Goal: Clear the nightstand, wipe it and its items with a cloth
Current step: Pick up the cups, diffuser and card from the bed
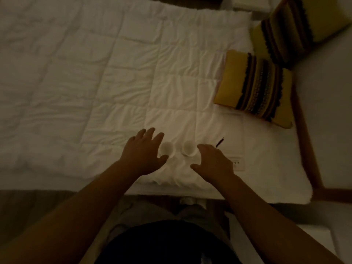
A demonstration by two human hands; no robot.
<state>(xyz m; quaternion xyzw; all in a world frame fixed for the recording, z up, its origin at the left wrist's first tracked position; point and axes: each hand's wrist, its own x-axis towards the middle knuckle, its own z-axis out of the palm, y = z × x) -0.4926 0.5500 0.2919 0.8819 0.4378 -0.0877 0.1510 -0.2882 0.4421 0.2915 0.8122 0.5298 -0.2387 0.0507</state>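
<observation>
My fingers spread wide, both hands beside two white cups: left cup, right cup, on the bed; no legible writing.

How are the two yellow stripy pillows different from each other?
The near pillow lies on the white bed, by its edge; the far pillow sits further back, past the bed's corner. The near pillow shows whole; the far pillow is cut off by the picture's edge. Both are yellow with dark woven stripes.
</observation>
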